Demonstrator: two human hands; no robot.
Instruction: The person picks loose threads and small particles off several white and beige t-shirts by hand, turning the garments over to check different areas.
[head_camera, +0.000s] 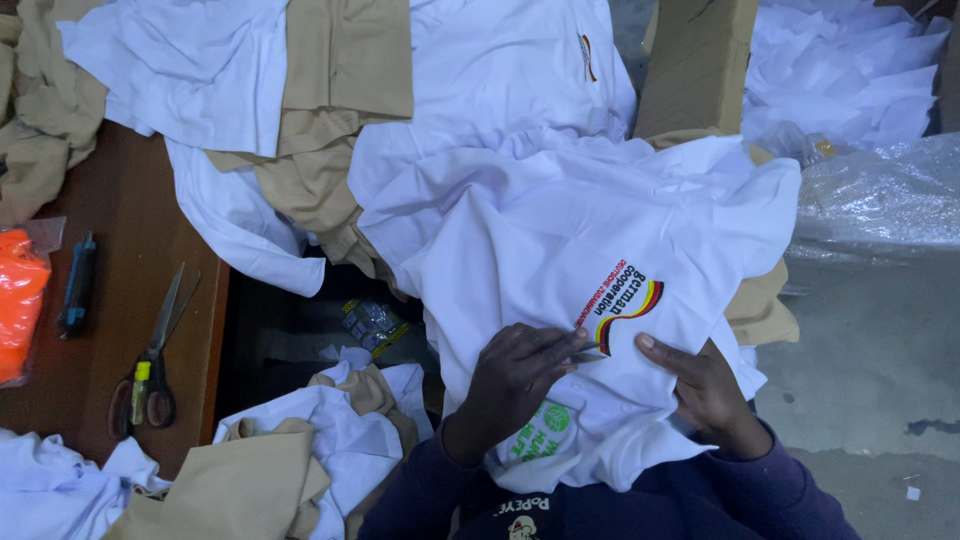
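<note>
A white shirt (560, 230) with a red, black and yellow printed emblem (625, 305) lies spread over my lap. My left hand (515, 375) rests on the cloth just below the emblem, its fingers pinched on a small dark tool (590, 350) whose tip points at the print. My right hand (705, 385) presses the fabric flat to the right of the emblem, thumb stretched toward it. A green print (540, 430) shows on the folded cloth under my left wrist.
A brown table (110, 220) at the left holds scissors (150, 355), a blue knife (78, 285) and an orange packet (18, 310). White and tan garments (330, 120) are piled around. A cardboard box (695, 65) and clear plastic bags (880, 195) stand at the right.
</note>
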